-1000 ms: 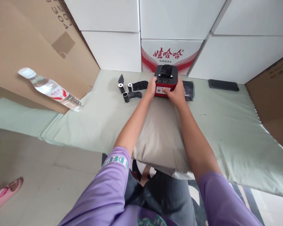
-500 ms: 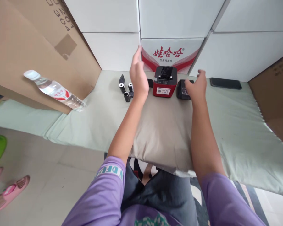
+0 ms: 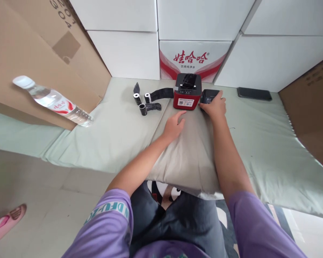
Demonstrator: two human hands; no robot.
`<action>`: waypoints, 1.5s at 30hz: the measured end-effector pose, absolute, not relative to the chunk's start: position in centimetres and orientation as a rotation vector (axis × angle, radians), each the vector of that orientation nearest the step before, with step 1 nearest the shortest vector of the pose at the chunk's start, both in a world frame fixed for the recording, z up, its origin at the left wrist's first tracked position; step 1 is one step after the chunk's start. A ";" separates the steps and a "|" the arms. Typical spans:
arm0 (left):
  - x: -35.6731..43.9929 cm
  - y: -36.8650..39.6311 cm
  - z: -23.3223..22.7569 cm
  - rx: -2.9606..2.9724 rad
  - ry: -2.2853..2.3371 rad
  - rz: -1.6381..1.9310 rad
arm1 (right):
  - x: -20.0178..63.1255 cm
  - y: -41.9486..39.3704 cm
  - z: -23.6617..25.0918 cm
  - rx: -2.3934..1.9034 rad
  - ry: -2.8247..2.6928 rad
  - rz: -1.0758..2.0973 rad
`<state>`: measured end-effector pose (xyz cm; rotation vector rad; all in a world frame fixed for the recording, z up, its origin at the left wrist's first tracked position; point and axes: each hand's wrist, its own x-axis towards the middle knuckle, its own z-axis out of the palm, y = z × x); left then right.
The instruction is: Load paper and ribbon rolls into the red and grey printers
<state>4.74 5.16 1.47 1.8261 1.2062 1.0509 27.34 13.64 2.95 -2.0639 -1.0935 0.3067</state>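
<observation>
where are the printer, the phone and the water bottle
printer [image 3: 187,94], head view, on its red front above the label
phone [image 3: 254,94], head view, middle of its dark face
water bottle [image 3: 60,104], head view, on its red label

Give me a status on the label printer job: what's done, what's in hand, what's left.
Done: the red printer stands upright at the pillow's far edge, neither hand on it, black material showing in its top. In hand: the right hand lies on the black packet beside the printer; the left hand rests open on the pillow. Left: three small rolls with loose black strips lie untouched to the printer's left.
</observation>
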 end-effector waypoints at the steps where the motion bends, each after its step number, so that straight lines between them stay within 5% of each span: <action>1: 4.7 5.2 1.6 1.826 1.217 1.040 | 27.4 13.8 2.6 -2.047 -1.091 0.292; 19: 4.3 5.4 1.6 1.945 1.215 0.900 | 17.0 -5.8 6.4 -2.117 -1.277 0.350; 28: 3.5 5.6 2.3 2.021 1.378 0.741 | 12.1 -5.6 4.8 -2.167 -1.246 0.375; 45: 2.5 5.4 1.9 2.233 1.381 0.563 | 21.4 1.1 0.3 -1.483 -1.381 0.532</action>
